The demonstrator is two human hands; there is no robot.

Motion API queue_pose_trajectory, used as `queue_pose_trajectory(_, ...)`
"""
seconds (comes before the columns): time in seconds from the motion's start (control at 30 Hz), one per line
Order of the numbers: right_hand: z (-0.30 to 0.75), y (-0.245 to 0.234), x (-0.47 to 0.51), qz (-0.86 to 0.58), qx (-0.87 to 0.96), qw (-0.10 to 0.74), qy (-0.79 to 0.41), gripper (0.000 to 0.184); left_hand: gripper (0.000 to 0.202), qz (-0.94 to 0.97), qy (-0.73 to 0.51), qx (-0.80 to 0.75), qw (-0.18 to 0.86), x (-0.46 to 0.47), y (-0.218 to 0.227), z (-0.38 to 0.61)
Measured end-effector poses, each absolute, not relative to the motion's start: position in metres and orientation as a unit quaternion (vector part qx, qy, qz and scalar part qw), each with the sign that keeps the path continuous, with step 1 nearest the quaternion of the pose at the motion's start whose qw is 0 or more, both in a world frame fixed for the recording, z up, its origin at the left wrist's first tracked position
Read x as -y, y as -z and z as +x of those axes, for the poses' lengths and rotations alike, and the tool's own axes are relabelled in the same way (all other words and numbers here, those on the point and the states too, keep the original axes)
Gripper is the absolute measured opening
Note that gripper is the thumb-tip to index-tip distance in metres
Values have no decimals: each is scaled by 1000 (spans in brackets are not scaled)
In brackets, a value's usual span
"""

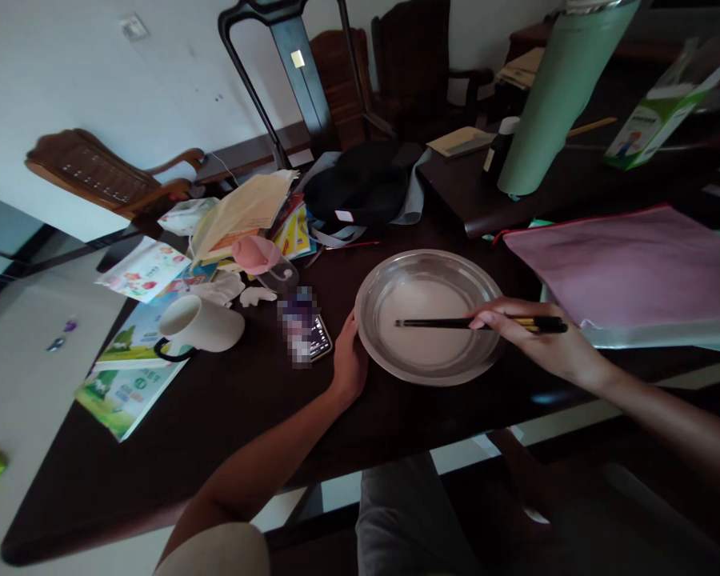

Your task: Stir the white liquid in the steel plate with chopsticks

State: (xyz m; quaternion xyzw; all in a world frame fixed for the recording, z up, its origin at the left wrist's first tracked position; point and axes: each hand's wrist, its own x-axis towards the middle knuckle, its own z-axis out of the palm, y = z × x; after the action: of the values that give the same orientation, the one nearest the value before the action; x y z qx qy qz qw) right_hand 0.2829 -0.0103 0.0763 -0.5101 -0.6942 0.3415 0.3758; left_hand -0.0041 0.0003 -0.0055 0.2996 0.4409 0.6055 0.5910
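A round metal plate (430, 264) sits on the dark wooden table (228, 416) in front of me. My right hand (540, 344) is closed on a pair of black chopsticks (438, 323), whose tips reach over the plate's pale middle. My left hand (349, 364) rests against the plate's left rim, thumb side up, fingers curled along the edge. A phone (317, 340) lies just left of that hand.
A white mug (201, 326) lies on its side over booklets (129, 384) at left. Papers, a pink cup (255, 254) and a black cap (360, 188) clutter the back. A green tumbler (555, 96), a pink folder (630, 264) and a box (660, 112) stand right. Wooden chairs (102, 180) line the wall.
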Motion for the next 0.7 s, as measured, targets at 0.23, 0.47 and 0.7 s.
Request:
queue_pose_trajectory(0.23, 300, -84, -2, -566, 678, 393, -254, 42, 44, 297, -605, -436, 596, 0, 5, -4)
queue_pose_trajectory(0.47, 335, -116, 15, -627, 648, 360, -241, 48, 43, 298, -610, -438, 590, 0, 5, -3)
queue_pose_trajectory(0.7, 306, -100, 27, -548, 692, 335, -331, 53, 43, 300, -609, -438, 589, 0, 6, -4)
